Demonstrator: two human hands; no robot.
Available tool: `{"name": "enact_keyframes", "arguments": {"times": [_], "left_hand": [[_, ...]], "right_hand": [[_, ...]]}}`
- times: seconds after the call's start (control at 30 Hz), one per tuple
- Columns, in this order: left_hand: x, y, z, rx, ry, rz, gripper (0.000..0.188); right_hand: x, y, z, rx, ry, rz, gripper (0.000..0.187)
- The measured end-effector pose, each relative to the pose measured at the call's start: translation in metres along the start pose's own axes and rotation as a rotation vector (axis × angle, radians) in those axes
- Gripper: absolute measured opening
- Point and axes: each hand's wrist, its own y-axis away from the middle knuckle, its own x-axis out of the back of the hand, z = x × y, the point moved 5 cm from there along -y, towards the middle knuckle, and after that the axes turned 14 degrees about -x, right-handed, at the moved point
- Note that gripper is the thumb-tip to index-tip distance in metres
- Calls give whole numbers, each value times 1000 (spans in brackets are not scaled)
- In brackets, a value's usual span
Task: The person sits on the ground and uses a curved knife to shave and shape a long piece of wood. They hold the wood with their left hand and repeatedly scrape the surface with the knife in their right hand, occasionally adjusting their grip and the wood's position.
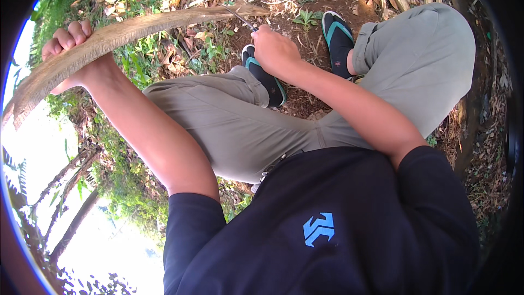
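Observation:
A long strip of rough brown wood (142, 27) runs from the left rim of the view to the ground in front of my feet. My left hand (66, 39) is wrapped around it near its left part, fingers over the upper edge and thumb below. In my closed right hand (274, 49) is a knife (240, 17), its narrow dark blade pointing up and left. The blade crosses the far end of the strip; whether it touches the wood I cannot tell. My fist hides the knife's handle.
My feet, in dark socks and green-strapped sandals (334, 31), rest on brown soil below the knife. Split wood pieces (401, 1) lie at the upper right. Dry leaves, a small green plant (307, 18) and grass surround the spot. Branches (73, 226) stand at lower left.

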Motion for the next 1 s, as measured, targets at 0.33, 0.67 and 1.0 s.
{"name": "enact_keyframes", "arguments": {"times": [0.33, 0.67, 1.0], "left_hand": [[-24, 5, -2, 19, -22, -163, 63], [-6, 4, 3, -28, -44, -17, 63], [-12, 2, 0, -6, -55, -52, 54]], "right_hand": [[38, -43, 8, -83, 111, -19, 39], [37, 23, 4, 136, 89, -99, 45], [31, 16, 11, 39, 238, -47, 39]]}}
